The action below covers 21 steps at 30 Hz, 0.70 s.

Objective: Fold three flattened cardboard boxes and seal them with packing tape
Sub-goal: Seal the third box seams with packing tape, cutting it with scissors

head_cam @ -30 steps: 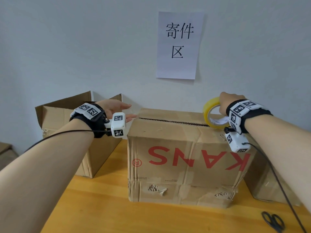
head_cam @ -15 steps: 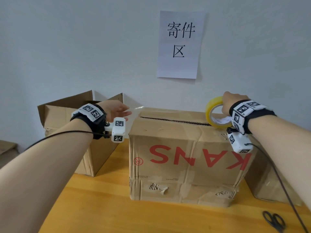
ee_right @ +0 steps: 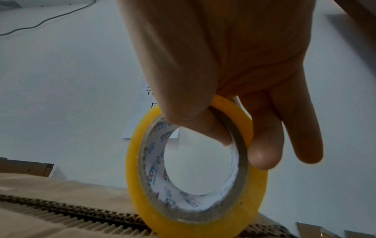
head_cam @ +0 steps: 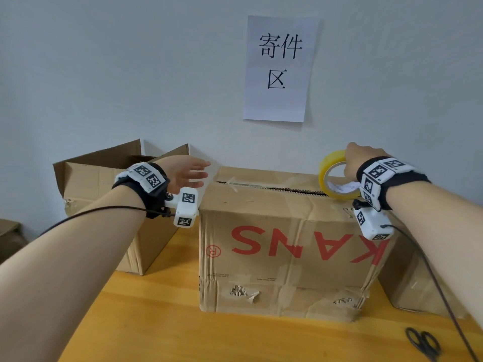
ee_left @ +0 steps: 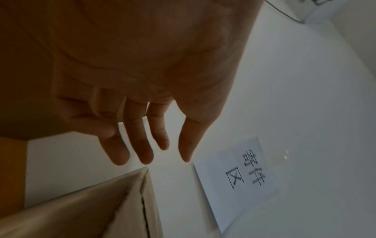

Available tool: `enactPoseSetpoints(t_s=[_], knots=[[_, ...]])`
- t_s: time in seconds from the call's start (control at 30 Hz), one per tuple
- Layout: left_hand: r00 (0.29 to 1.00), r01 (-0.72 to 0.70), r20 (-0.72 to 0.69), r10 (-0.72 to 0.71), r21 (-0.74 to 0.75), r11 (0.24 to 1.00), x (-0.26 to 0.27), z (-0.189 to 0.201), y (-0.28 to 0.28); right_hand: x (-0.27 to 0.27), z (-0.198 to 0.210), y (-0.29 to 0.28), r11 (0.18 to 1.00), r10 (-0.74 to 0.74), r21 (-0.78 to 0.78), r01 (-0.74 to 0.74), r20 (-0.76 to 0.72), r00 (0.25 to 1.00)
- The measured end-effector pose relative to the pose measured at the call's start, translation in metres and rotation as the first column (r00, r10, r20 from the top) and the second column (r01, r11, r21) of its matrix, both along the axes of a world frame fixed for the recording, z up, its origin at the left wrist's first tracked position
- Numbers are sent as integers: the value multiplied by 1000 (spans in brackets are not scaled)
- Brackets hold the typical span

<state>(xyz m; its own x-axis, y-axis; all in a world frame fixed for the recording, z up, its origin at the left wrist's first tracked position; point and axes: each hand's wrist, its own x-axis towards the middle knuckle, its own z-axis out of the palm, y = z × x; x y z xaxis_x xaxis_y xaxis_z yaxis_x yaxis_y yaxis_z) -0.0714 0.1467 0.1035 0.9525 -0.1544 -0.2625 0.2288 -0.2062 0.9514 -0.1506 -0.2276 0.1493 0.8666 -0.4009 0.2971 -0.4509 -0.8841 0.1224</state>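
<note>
right hand point(head_cam: 358, 159) grips the tape roll point(head_cam: 335, 176) upright on the box point(head_cam: 287, 231) seam, ready to seal it; left hand point(head_cam: 187, 172) hovers released.

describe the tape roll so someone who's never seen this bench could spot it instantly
Start at the cardboard box printed with red letters, mid-table under the wall sign. On its top right end, standing on edge over the open flap seam, is the tape roll, gripped by the right hand. It is the only yellow ring here.
</note>
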Motion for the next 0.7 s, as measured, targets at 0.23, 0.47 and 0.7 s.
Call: enactPoseSetpoints(t_s=[0.23,0.47,0.7], knots=[[953,157,155,-259,477,865,-11,24,-26,2,0,1,1000,1,-3,-1,-6,1000],[911,238,87,-403,686,687,-10,49,-45,3,-2,-3,1000,9,0,-9,-1,1000],[918,247,20,-396,752,611,-22,56,-71,5,-2,-5,1000,16,2,-16,1,1000]])
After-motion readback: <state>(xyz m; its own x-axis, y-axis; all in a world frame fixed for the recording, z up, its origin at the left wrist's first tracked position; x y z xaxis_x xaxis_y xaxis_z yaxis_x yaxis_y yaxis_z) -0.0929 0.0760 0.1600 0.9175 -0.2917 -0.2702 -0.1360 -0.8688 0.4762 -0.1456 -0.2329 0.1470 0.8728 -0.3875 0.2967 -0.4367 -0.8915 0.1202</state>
